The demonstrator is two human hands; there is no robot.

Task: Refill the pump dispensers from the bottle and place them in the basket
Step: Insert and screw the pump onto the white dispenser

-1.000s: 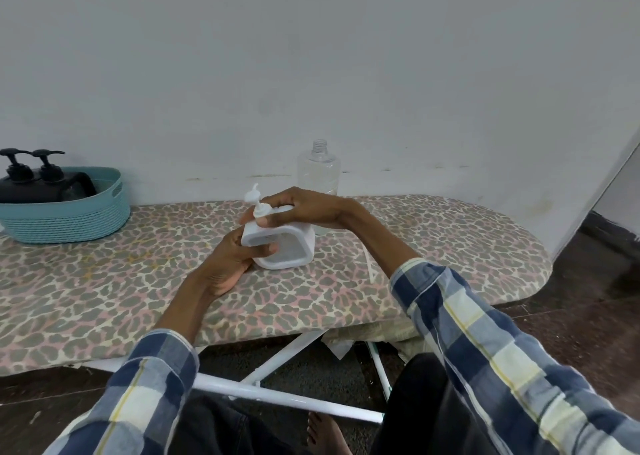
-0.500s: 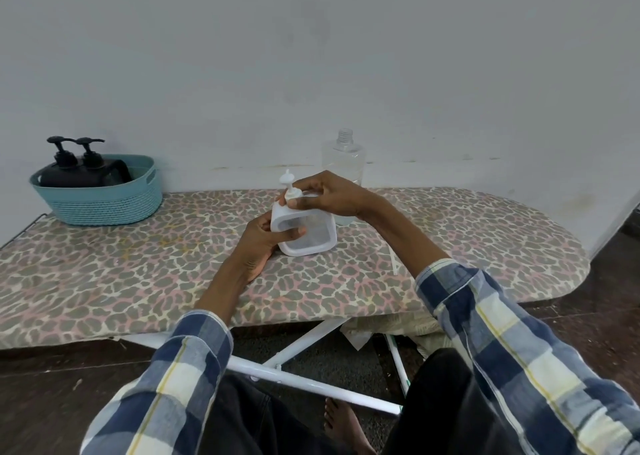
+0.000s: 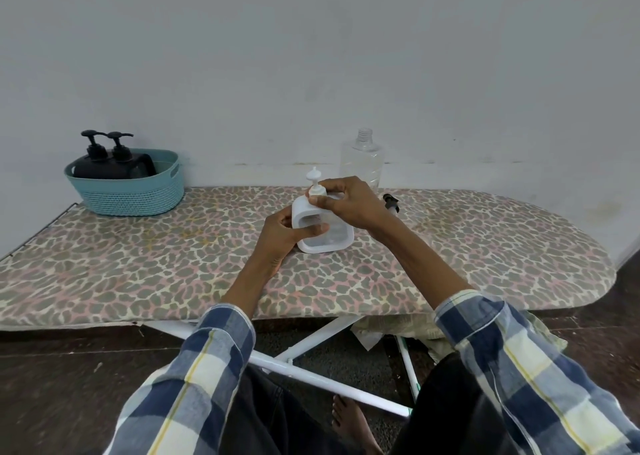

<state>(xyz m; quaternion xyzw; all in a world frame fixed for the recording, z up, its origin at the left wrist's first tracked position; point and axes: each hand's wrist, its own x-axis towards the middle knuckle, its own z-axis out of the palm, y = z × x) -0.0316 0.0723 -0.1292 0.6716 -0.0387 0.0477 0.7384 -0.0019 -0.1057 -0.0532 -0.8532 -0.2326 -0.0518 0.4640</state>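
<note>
Fingers of your right hand curl tight around the pump head atop the white dispenser, pinching its collar. Your left hand grips the dispenser's side, thumb pressed across its front. The dispenser stands upright on the leopard-print ironing board. Just behind the dispenser stands an uncapped clear bottle; to its right lies a small black cap. Far left of it, a teal basket holds two black pump dispensers against the pale wall.
</note>
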